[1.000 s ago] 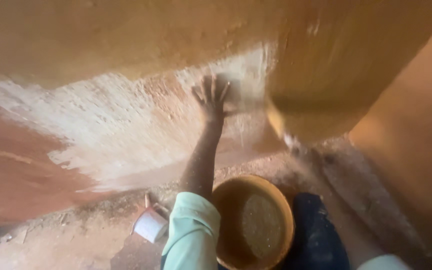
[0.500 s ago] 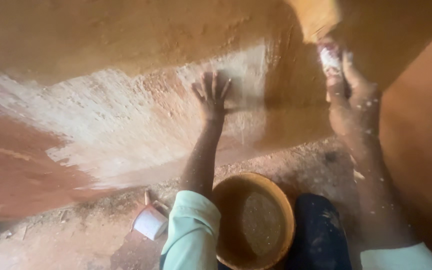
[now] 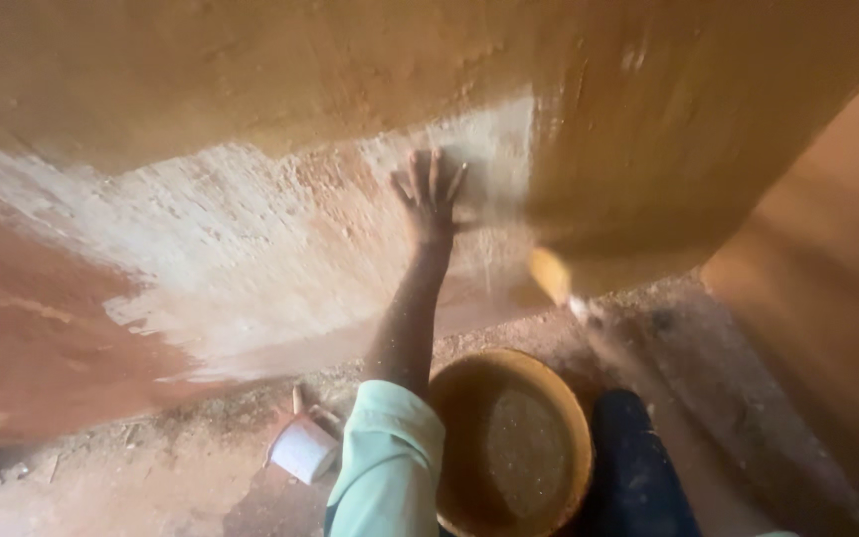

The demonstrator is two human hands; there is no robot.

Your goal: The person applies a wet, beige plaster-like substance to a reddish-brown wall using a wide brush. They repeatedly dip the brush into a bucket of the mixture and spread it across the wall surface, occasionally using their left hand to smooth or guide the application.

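My left hand (image 3: 431, 194) is pressed flat against the wall (image 3: 201, 99), fingers spread, at the edge of a whitish patch (image 3: 231, 259) below the ochre coat. My right hand (image 3: 599, 323) is only a motion-blurred streak low on the right. It grips a brush whose yellow-loaded tip (image 3: 549, 273) is near the wall's foot. A round basin (image 3: 449, 393) smeared with ochre paint sits between my arms, close to my body.
A small white cup (image 3: 302, 449) stands on the dirt floor (image 3: 101, 487) left of my pale green sleeve (image 3: 385, 467). My dark trouser leg (image 3: 638, 477) is right of the basin. A reddish-brown wall area (image 3: 22, 348) lies far left, and an orange side wall (image 3: 827, 298) closes the right.
My right hand has swung down from high on the ochre wall to the wall's foot, and is blurred now. My left hand has stayed flat on the wall.
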